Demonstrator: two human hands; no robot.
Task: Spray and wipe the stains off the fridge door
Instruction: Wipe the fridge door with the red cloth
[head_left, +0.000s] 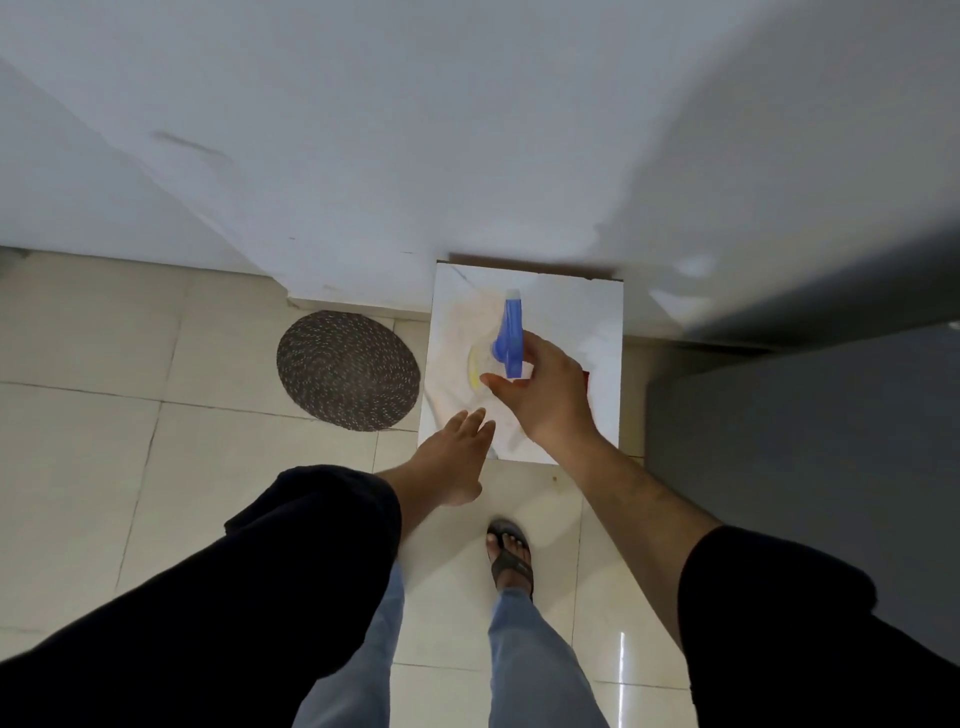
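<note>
while the left grip (457, 457) hovers with straight fingers, the right grip (550, 400) curls round the spray bottle (511, 327).

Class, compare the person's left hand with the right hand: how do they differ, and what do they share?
The right hand curls its fingers and thumb round the spray bottle; the left hand holds nothing. The left hand's fingers are straight; the right hand's are bent. Both reach toward the white stand.

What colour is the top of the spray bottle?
The spray bottle's top is blue, clearest in the head view.
</note>
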